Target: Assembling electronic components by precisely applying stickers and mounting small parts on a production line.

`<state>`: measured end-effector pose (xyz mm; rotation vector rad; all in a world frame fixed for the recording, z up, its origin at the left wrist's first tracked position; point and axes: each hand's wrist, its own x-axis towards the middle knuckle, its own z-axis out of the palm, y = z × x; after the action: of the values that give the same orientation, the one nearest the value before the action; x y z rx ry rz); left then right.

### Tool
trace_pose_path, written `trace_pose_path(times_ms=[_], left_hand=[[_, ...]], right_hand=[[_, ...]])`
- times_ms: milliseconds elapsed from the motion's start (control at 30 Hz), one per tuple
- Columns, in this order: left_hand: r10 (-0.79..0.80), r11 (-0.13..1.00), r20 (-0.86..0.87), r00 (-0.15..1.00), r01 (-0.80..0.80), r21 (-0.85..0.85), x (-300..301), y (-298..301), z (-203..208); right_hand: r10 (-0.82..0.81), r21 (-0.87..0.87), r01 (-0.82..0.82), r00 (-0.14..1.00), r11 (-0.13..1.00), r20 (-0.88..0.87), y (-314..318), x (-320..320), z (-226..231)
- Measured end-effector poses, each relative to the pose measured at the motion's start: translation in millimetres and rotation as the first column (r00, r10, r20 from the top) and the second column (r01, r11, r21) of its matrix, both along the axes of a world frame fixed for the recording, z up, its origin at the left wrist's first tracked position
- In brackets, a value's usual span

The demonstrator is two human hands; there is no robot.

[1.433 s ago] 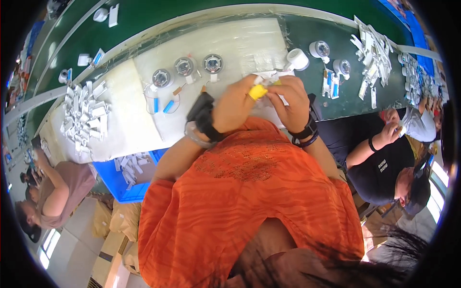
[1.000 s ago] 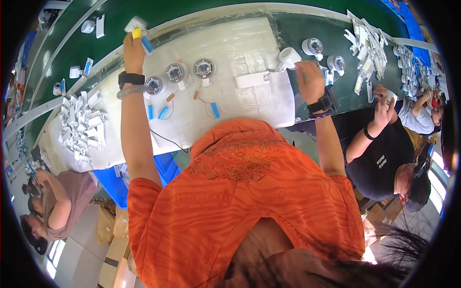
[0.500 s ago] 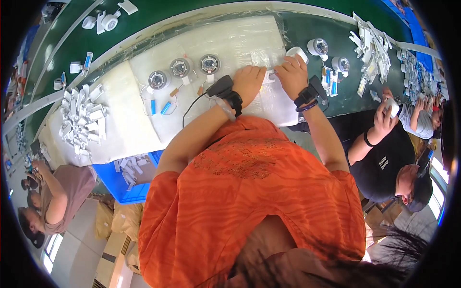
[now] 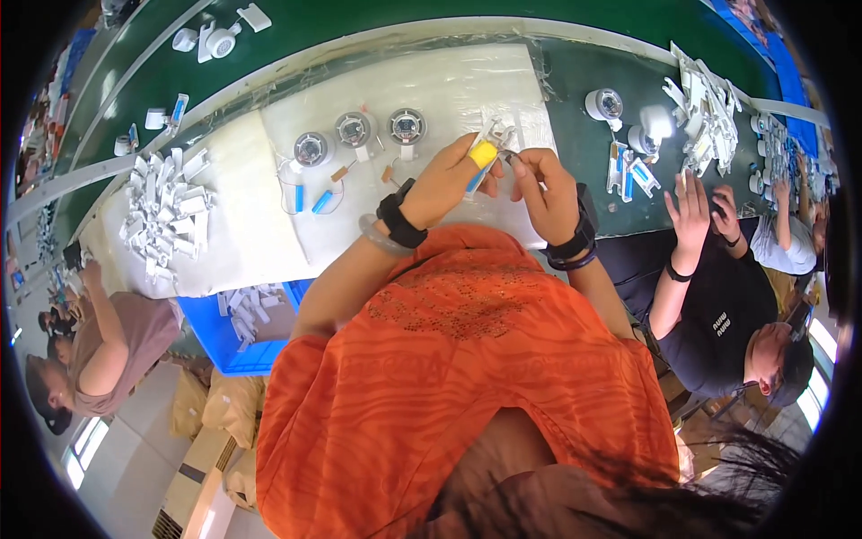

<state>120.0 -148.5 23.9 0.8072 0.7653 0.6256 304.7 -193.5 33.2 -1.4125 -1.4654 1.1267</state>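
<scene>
Over the white padded mat (image 4: 359, 242), my left hand (image 4: 442, 187) is closed around a small piece with a yellow end and a blue lower part (image 4: 483, 154); its exact kind is unclear. My right hand (image 4: 546, 190) faces it, thumb and fingers pinched at a small dark bit too small to name. Just beyond my fingertips lie white plastic parts (image 4: 505, 131), partly hidden. Left of my hands stand three round white units with exposed circuit boards (image 4: 353, 131). Blue cylindrical batteries (image 4: 321, 202) on thin wires rest in front of them.
White plastic pieces are heaped at the left (image 4: 166, 211) and far right (image 4: 707, 112). A blue bin (image 4: 238, 346) holds more. At right, a co-worker's open hand (image 4: 690, 211) is near round white units (image 4: 603, 105) and battery holders (image 4: 620, 171).
Both my hands have drawn nearer to me, and the yellow-and-blue piece now shows in my left. The co-worker at right has let go of a white part, which now appears above the table.
</scene>
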Motion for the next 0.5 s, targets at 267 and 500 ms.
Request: trace_pose_path(times_ms=[267,500], left_hand=[[0.018,0.991,-0.008,1.000,-0.019,-0.136,-10,-5,22],[0.019,0.989,0.183,0.983,0.008,-0.147,-7,-13,18]], right_hand=[[-0.089,0.373,-0.095,0.890,0.923,0.447,4,4,28],[-0.109,0.463,-0.062,0.936,0.884,0.334,-3,-4,29]])
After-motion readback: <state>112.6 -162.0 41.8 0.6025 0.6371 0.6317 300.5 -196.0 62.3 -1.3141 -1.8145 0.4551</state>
